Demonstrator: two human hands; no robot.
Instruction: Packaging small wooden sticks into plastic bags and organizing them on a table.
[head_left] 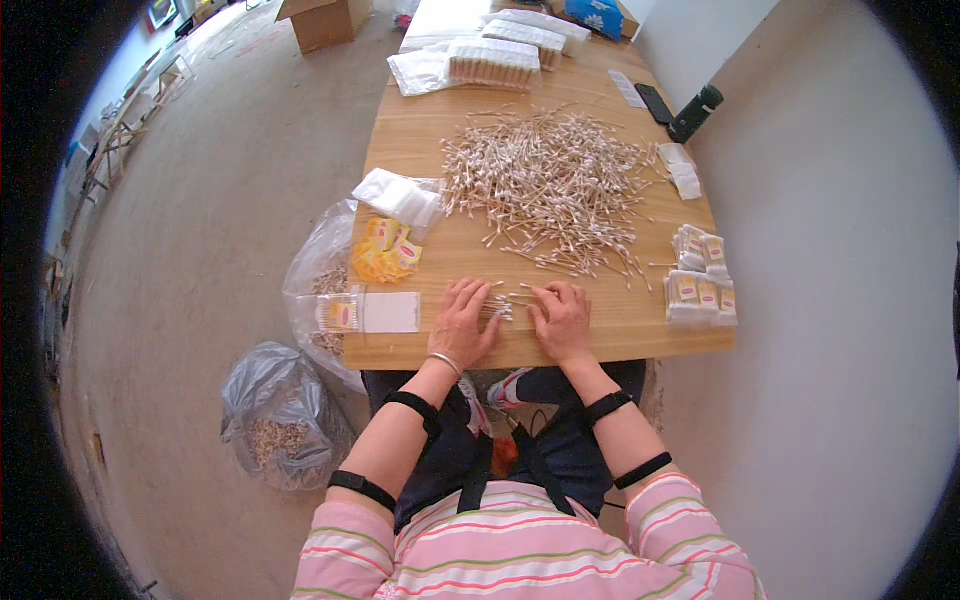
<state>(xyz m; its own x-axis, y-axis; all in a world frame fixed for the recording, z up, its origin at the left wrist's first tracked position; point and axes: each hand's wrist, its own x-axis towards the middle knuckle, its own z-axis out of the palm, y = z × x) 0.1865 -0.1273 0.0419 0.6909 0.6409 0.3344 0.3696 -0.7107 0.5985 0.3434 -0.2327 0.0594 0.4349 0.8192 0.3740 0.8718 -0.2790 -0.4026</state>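
Both hands rested palm-down near the front edge of the table, side by side with a narrow gap between them. The left hand lay flat with its fingers loosely spread, and the right hand lay the same way, fingers slightly apart and pointing away from the person. Between the two hands sat a small bunch of swabs, lined up roughly crosswise, its ends touching or tucked under the inner fingertips of each hand; neither hand was pinching it, both seemed to press or gather it against the wood. Just beyond the fingers began the big pile of loose swabs, spread across the middle of the table. To the left of the left hand lay a flat white pouch with a yellow label, and behind it a heap of yellow labels and some clear bags. To the right of the right hand, near the table's edge, stood filled packs in two small stacks. Plastic sacks sat on the floor left of the table.
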